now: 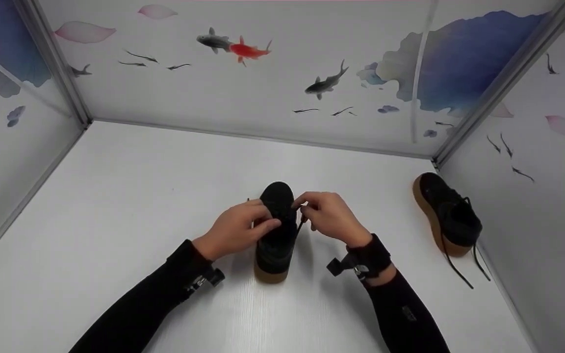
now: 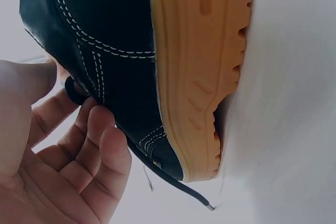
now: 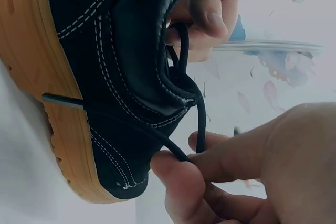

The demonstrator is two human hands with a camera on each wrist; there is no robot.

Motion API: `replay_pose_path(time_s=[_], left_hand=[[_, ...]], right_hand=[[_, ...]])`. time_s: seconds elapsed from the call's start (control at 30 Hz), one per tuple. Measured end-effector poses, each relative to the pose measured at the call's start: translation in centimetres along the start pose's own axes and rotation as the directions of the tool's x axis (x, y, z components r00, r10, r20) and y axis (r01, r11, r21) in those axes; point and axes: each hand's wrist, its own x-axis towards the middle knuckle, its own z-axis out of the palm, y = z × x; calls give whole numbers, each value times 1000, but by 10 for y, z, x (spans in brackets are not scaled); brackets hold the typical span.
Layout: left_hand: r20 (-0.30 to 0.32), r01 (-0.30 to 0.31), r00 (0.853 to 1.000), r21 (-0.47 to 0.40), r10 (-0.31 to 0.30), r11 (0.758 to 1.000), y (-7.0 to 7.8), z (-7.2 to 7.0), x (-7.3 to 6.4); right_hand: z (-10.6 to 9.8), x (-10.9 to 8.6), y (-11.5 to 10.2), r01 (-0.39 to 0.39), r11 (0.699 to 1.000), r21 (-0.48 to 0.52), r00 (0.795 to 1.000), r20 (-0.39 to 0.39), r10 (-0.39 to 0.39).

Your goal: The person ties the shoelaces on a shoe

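Note:
A black shoe with a tan sole stands upright on the white surface, its toe pointing away from me. At its left side, my left hand has curled fingers at the laces near the opening. A loop of black shoelace passes through those fingers in the right wrist view. My right hand, at the shoe's right side, pinches the shoelace between thumb and forefinger. The tipped lace end hangs free. Another lace end trails along the left side.
A second black shoe with untied laces stands at the right, close to the right wall panel. White panels printed with fish and petals enclose the white surface at the back and both sides.

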Motion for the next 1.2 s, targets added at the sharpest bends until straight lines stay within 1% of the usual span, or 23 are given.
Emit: replay_pose_path(time_s=[0.27, 0.4, 0.57, 0.63, 0.8, 0.9, 1.0, 1.2], left_hand=[[15, 0, 1000, 11, 0, 1000, 1, 0, 0], [10, -7, 1000, 15, 7, 1000, 1, 1, 0], [8, -9, 1000, 14, 8, 1000, 1, 1, 0], [6, -13, 1000, 17, 13, 1000, 1, 1, 0], [-2, -21, 1000, 14, 21, 1000, 1, 1, -1], [-6, -30, 1000, 16, 30, 999, 1, 1, -1], [-7, -35, 999, 18, 35, 999, 1, 1, -1], [-7, -34, 999, 13, 34, 999, 1, 0, -1]], right_hand=[[5, 0, 2, 20, 1000, -6, 1000, 7, -20], [7, 2, 2, 43, 999, 12, 999, 3, -43], [9, 3, 3, 36, 998, 56, 999, -10, -35], [10, 4, 3, 39, 998, 49, 999, -17, -38], [11, 4, 2, 75, 997, 19, 996, -39, -74], [11, 4, 1, 91, 995, 32, 995, -49, -89], [11, 4, 0, 88, 995, 56, 995, -51, -85], [11, 5, 3, 60, 991, 118, 998, -33, -56]])
